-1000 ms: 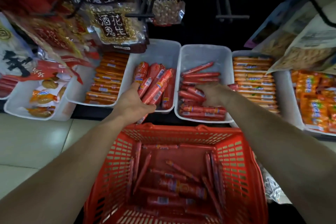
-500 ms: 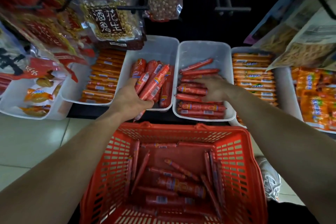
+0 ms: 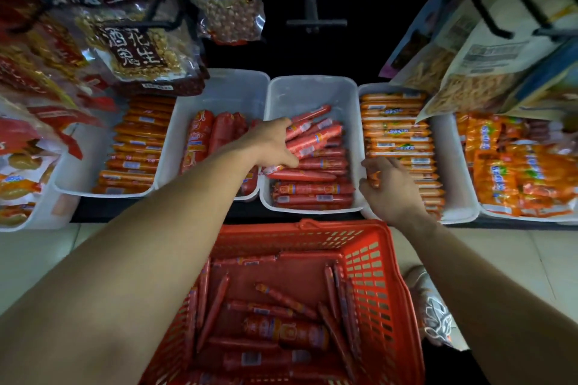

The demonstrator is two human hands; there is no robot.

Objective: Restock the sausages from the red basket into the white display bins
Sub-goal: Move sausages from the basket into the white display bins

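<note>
The floor [image 3: 37, 259] is pale tiles. Your left hand [image 3: 272, 144] grips red sausages [image 3: 316, 139] over the white bin [image 3: 312, 83]; your right hand [image 3: 389, 189] curls just beside, perhaps pinching something. The red basket [image 3: 300, 230] stands nearer you.

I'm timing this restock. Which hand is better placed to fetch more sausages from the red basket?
Right, probably. The left hand grips a bundle of red sausages over a white bin; the right hand sits nearer the red basket, holding no bundle.
</note>
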